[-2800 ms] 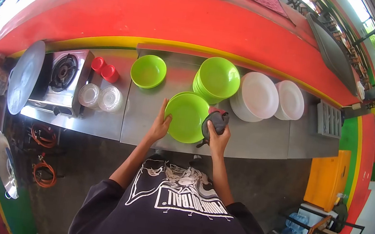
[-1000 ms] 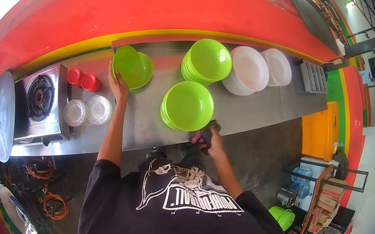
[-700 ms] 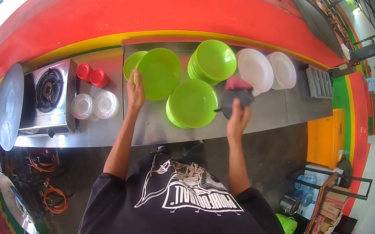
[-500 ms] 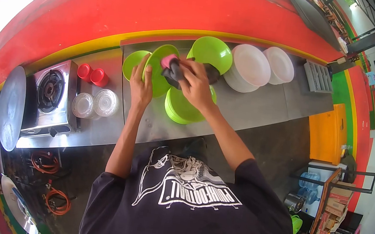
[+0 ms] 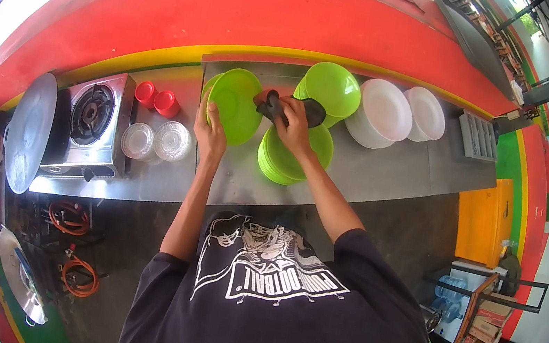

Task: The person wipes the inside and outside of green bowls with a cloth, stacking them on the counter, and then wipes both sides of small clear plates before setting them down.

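Note:
My left hand (image 5: 211,129) grips the left rim of a tilted green bowl (image 5: 238,107), its inside facing right and up. Another green bowl shows a little behind it. My right hand (image 5: 293,125) is closed on a dark cloth (image 5: 273,105) with a reddish part, just right of that bowl. Below my right hand stands a stack of green bowls (image 5: 281,162). A second green stack (image 5: 331,90) is behind it to the right, with a dark item (image 5: 313,112) at its near edge.
Two stacks of white plates (image 5: 385,110) (image 5: 425,114) and a grey slotted rack (image 5: 478,136) stand to the right. Leftward are red cups (image 5: 167,104), clear glass bowls (image 5: 172,141), a gas stove (image 5: 94,114) and a big wok (image 5: 30,132). A red wall (image 5: 191,12) runs behind the steel counter (image 5: 231,183).
The cloth in my right hand has come out of the green bowl to its right side. The held bowl now shows more of its inside. The whole view has shifted slightly.

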A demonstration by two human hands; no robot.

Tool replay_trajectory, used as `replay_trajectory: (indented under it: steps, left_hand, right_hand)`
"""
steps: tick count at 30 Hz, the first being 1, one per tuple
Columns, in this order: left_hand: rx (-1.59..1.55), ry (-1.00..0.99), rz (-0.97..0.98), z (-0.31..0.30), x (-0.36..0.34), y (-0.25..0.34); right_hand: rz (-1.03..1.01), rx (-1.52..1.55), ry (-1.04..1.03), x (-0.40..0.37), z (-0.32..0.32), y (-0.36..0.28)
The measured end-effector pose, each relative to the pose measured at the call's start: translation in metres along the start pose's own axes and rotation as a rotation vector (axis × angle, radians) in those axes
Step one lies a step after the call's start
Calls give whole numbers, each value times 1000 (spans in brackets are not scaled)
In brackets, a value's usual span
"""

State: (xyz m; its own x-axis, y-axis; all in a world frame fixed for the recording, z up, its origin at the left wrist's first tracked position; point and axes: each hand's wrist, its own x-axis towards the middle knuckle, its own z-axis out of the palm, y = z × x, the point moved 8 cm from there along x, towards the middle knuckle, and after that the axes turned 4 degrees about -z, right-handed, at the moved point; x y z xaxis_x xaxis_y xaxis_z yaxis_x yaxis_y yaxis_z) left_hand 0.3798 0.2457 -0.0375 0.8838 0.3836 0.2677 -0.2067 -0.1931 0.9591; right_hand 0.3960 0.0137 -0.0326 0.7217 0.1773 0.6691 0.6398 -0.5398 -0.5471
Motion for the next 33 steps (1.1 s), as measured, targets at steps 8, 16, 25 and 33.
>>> replay_trajectory:
  steps: [8,16,25,33]
  left_hand:
    - [-204,-113,-191,0,10,26]
    - [-155,-37,-44,-18,-2,70]
    - [-220,-40,-170,-18,-30,51]
    - [-148,-30,-184,-39,-27,70]
  right_hand:
    - [-388,-83,-80,69,9,-78]
    - [-24,-14,-437,8,37,-112]
    - [248,466,-582,6,60,-124]
    - [-292,-267,-385,17,29,-125]
